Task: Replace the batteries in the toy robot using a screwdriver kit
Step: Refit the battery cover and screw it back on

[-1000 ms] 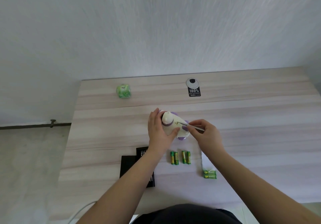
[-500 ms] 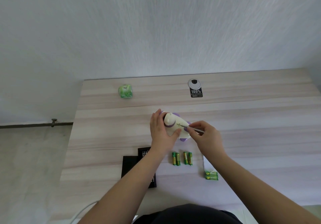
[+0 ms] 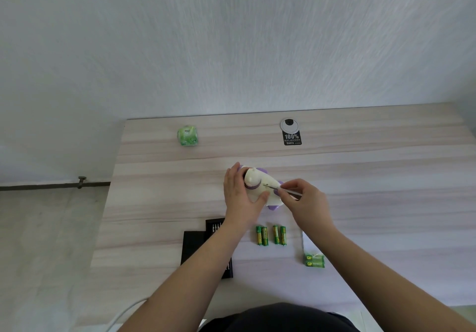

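Hands: left hand grips toy robot at frame centre | right hand pinches screwdriver | shaft slants from lower right, tip on robot's body

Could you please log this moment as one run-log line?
left hand: holds toy robot | right hand: pinches screwdriver, tip on toy | four loose batteries: on table

table: matt wood grain | toy robot: glossy plastic | screwdriver: metal
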A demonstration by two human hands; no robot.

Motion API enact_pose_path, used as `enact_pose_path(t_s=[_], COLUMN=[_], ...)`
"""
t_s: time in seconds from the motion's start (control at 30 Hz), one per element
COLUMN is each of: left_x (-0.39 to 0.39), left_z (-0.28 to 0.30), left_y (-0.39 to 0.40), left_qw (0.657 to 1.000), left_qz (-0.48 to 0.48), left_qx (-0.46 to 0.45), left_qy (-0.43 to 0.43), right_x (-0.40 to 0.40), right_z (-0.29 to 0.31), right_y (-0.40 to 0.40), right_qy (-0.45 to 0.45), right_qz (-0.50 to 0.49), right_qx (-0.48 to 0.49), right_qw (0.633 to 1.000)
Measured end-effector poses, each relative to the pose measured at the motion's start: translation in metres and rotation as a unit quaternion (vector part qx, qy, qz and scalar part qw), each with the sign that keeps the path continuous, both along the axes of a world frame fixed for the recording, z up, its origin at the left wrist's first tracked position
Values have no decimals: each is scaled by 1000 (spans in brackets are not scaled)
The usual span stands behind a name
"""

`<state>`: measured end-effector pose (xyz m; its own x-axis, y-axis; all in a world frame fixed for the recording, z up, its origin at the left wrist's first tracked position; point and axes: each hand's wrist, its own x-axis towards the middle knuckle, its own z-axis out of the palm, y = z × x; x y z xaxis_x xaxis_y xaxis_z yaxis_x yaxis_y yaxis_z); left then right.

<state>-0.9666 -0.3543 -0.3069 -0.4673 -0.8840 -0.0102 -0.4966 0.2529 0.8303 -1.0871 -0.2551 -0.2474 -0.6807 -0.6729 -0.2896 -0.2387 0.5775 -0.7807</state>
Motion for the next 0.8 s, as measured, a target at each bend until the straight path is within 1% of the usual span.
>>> enact_pose_path(t_s=[0.07, 0.17, 0.27, 0.37, 0.47, 0.53, 0.63, 0.8], left_x=[0, 0, -1, -1, -1, -1, -3, -4], left_z=[-1, -2, -2, -3, -4, -5, -7, -7], left_y=[0, -1, 0, 1, 1, 1, 0, -1], left_qw=[1000, 1000, 1000, 1000, 1000, 1000, 1000, 1000], left_qz=[-1, -1, 0, 12, 17, 15, 15, 16], left_qx=[-3, -6, -12, -19, -20, -20, -20, -25], left_qy=[2, -2, -4, 2, 7, 6, -3, -9], right_x=[0, -3, -8, -13, -14, -13, -14, -13], right_z=[1, 5, 15, 27, 39, 45, 52, 65], right_y=[-1, -5, -13, -27, -43, -51, -60, -71], right_qy=[9, 42, 116, 219, 314, 357, 387, 398], right_qz=[10, 49, 126, 230, 321, 365, 409, 467], right_qx=[-2, 12, 50, 108, 167, 192, 215, 228], right_qw=[1000, 998, 984, 942, 878, 838, 798, 756])
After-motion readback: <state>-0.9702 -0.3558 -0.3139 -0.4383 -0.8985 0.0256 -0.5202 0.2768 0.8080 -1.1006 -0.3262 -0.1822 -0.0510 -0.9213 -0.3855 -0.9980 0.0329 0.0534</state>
